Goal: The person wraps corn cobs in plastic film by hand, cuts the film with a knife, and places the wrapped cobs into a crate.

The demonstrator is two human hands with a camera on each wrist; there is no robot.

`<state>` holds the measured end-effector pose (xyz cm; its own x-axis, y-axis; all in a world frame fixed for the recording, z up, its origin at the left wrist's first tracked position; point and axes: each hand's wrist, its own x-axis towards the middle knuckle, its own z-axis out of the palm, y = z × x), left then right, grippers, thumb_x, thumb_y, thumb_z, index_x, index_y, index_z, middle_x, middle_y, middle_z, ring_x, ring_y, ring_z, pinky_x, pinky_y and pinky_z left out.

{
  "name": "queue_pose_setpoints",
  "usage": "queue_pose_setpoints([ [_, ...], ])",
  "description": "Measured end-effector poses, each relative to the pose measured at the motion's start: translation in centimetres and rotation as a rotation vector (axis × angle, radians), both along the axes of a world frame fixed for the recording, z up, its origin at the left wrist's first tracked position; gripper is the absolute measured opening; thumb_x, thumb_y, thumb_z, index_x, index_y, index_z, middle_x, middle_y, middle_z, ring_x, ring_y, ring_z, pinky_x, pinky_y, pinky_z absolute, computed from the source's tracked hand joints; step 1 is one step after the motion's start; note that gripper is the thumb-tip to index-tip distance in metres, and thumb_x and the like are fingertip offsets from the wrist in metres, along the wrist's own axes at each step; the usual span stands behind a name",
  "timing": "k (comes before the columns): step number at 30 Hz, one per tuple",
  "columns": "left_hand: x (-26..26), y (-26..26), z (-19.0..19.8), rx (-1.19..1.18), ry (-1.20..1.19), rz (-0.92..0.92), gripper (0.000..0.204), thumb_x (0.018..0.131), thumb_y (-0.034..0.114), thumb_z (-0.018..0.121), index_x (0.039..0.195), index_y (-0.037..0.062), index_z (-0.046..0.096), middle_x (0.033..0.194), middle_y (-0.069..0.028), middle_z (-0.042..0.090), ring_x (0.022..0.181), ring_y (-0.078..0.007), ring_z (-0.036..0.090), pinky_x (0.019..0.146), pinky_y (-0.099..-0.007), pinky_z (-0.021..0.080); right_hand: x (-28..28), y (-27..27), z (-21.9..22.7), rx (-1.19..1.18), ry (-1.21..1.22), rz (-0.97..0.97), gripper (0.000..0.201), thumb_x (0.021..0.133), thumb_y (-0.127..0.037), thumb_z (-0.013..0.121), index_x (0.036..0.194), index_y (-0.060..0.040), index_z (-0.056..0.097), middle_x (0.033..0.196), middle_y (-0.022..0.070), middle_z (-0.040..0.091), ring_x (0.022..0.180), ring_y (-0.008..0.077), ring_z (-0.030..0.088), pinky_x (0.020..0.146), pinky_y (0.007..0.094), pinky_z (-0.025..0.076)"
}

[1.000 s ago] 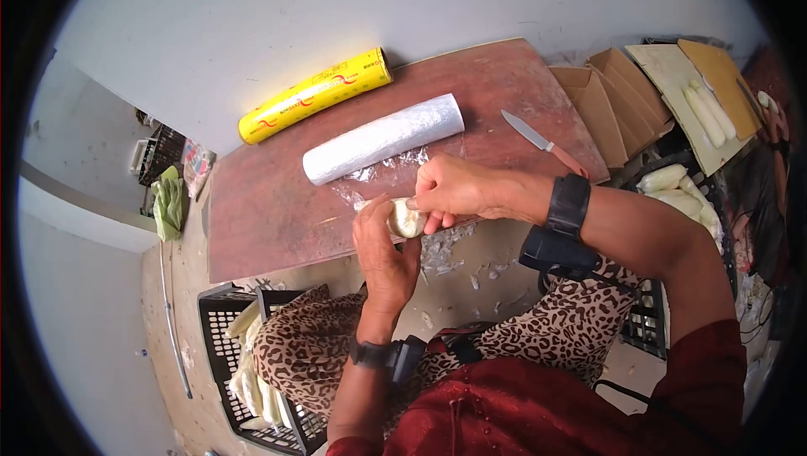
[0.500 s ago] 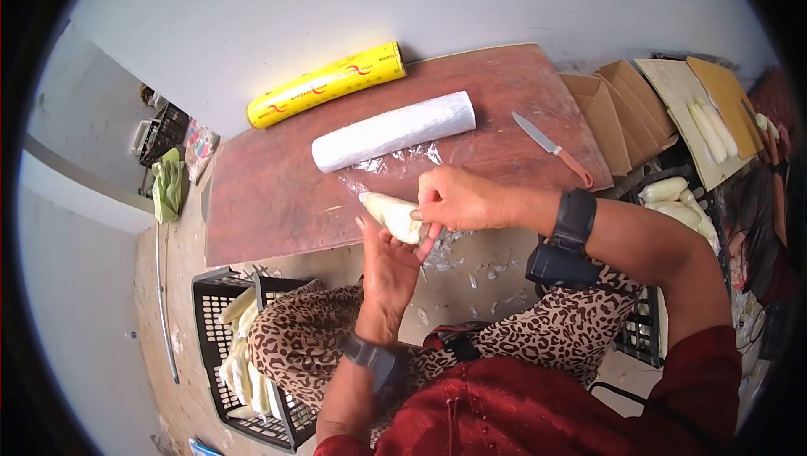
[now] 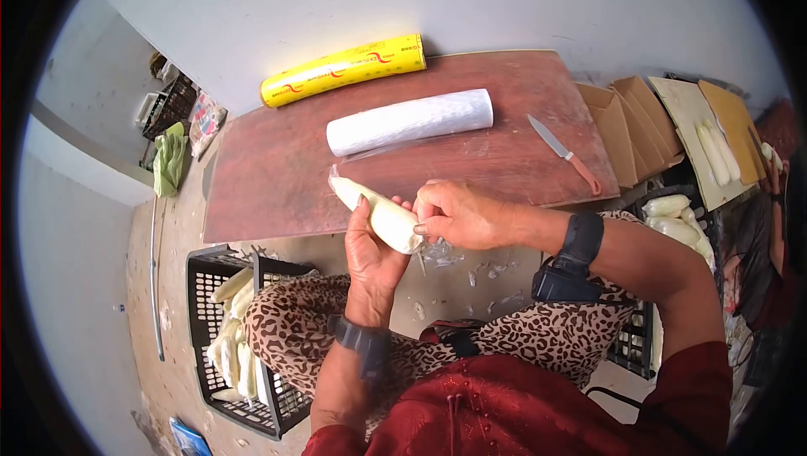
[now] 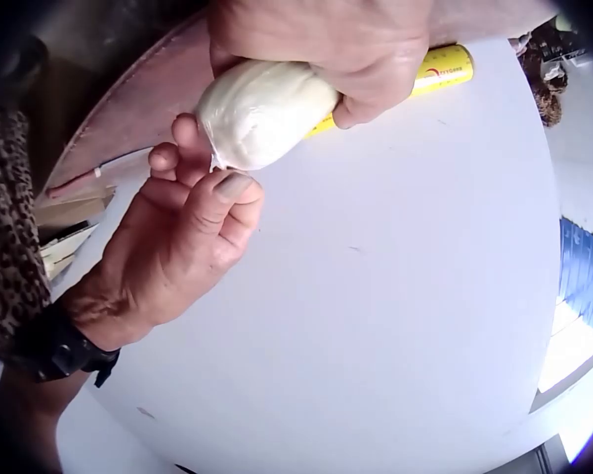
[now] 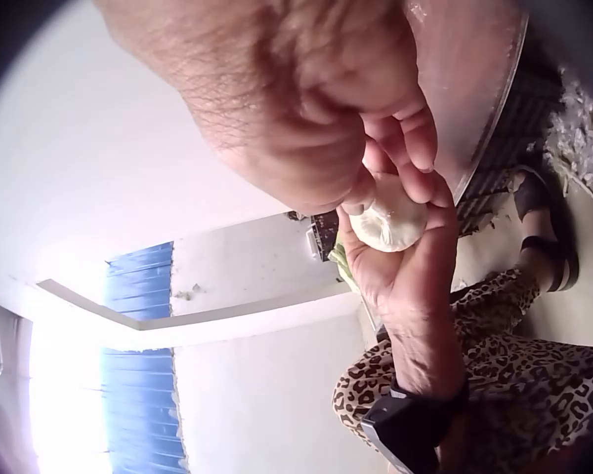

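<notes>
A pale, tapered vegetable (image 3: 389, 219) in clear film is held above the table's front edge, its narrow end pointing up and left. My left hand (image 3: 375, 253) grips it from below, thumb along its side. At its thick lower end, my right hand (image 3: 464, 216) pinches the film between thumb and finger. In the left wrist view a small twist of film rises from the vegetable (image 4: 267, 114) to the right hand's (image 4: 183, 232) fingertips. The right wrist view shows the vegetable's round end (image 5: 389, 219) resting in the left hand (image 5: 410, 281).
On the red-brown table (image 3: 277, 174) lie a white film roll (image 3: 410, 122), a yellow roll (image 3: 345, 70) and a knife (image 3: 565, 155). Black crates with pale vegetables stand at left (image 3: 220, 410) and right. Cardboard (image 3: 635, 132) and a board (image 3: 702, 141) are at the right.
The vegetable has tilted so that its length shows, narrow end up and left. My left fingers opened and then closed round it again. The film no longer stretches from the white roll towards my hands.
</notes>
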<state>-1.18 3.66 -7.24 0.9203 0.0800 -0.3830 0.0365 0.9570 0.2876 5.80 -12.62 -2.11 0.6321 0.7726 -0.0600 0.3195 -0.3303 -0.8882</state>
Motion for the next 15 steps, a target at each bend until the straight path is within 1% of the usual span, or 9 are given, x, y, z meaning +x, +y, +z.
queue_pose_setpoints([
  [2, -0.1, 0.0, 0.1, -0.014, 0.003, 0.011, 0.040, 0.090, 0.037, 0.061, 0.103, 0.0002, 0.056, 0.096, -0.0117, 0.061, 0.091, -0.0256, 0.059, 0.089, -0.0407, 0.049, -0.1, 0.2, -0.2, 0.080, 0.017, -0.001, 0.015, 0.077, -0.013, 0.064, 0.070, -0.0010, 0.058, 0.072, 0.0161, 0.064, 0.071, 0.0275, 0.065, 0.062, 0.0394, 0.048],
  [5, -0.2, 0.2, -0.2, -0.007, -0.005, 0.020, 0.045, 0.090, 0.044, 0.060, 0.099, 0.0005, 0.056, 0.092, -0.0112, 0.061, 0.088, -0.0251, 0.059, 0.085, -0.0393, 0.050, -0.1, 0.4, -0.4, 0.066, -0.110, 0.020, 0.015, 0.079, -0.013, 0.064, 0.072, -0.0018, 0.057, 0.072, 0.0155, 0.064, 0.072, 0.0270, 0.064, 0.063, 0.0387, 0.048],
  [8, -0.1, 0.5, -0.3, -0.015, -0.055, 0.010, 0.046, 0.090, 0.046, 0.059, 0.095, 0.0009, 0.057, 0.090, -0.0109, 0.061, 0.086, -0.0242, 0.059, 0.082, -0.0383, 0.051, -0.1, 0.4, 0.5, -0.012, -0.033, 0.076, 0.012, 0.085, -0.006, 0.060, 0.078, -0.0010, 0.052, 0.074, 0.0080, 0.059, 0.066, 0.0150, 0.063, 0.059, 0.0305, 0.049],
  [11, -0.1, 0.6, 0.0, -0.038, -0.053, 0.017, 0.042, 0.091, 0.046, 0.057, 0.096, 0.0037, 0.054, 0.088, -0.0109, 0.059, 0.082, -0.0248, 0.058, 0.078, -0.0390, 0.052, -0.3, 0.3, 1.3, -0.040, 0.060, 0.086, 0.012, 0.085, -0.008, 0.061, 0.079, -0.0013, 0.053, 0.071, 0.0066, 0.060, 0.061, 0.0132, 0.062, 0.054, 0.0294, 0.048],
  [14, -0.1, 0.4, 0.3, -0.031, -0.022, 0.021, 0.039, 0.092, 0.045, 0.056, 0.097, 0.0059, 0.052, 0.087, -0.0108, 0.058, 0.080, -0.0248, 0.058, 0.076, -0.0391, 0.052, -0.4, 0.4, 1.4, 0.029, 0.093, 0.051, 0.012, 0.077, -0.009, 0.066, 0.075, -0.0033, 0.056, 0.064, 0.0113, 0.061, 0.059, 0.0209, 0.063, 0.054, 0.0364, 0.047],
  [15, -0.1, 0.3, 0.3, -0.023, -0.012, 0.021, 0.039, 0.092, 0.045, 0.056, 0.098, 0.0063, 0.052, 0.087, -0.0108, 0.058, 0.080, -0.0245, 0.058, 0.076, -0.0389, 0.052, -0.5, 0.4, 1.4, 0.039, 0.120, 0.060, 0.013, 0.077, -0.009, 0.067, 0.075, -0.0032, 0.056, 0.063, 0.0111, 0.061, 0.059, 0.0207, 0.063, 0.054, 0.0362, 0.047],
])
